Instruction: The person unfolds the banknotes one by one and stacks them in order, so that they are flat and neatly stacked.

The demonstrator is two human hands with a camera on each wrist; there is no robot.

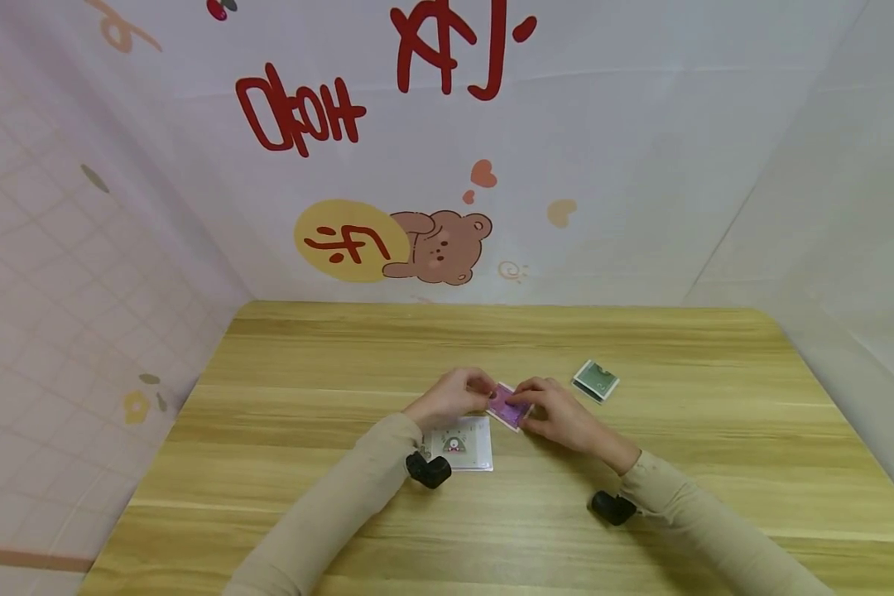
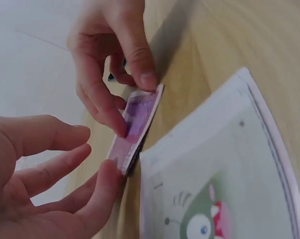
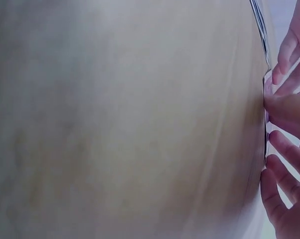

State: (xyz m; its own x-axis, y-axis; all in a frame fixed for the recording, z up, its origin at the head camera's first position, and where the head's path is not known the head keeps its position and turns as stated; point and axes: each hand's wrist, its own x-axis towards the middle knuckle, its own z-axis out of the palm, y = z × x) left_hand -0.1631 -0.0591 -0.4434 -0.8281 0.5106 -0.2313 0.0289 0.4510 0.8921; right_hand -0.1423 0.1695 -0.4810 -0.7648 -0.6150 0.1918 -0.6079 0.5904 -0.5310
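Note:
A small stack of purple-backed cards (image 1: 508, 406) is held just above the wooden table (image 1: 641, 463) between both hands. My right hand (image 1: 544, 406) pinches the stack's far end between thumb and fingers; the left wrist view shows this pinch (image 2: 125, 99) on the tilted stack (image 2: 135, 124). My left hand (image 1: 468, 387) curls over the stack's other end, with a fingertip of that hand (image 2: 90, 154) against its near corner. In the blurred right wrist view the stack (image 3: 265, 114) shows only edge-on, among fingers at the right border.
A white card with a cartoon figure (image 1: 462, 444) lies flat on the table just under my left wrist, large in the left wrist view (image 2: 224, 169). A small green pack (image 1: 595, 381) lies to the right of the hands. Fabric walls close in the table's back and sides.

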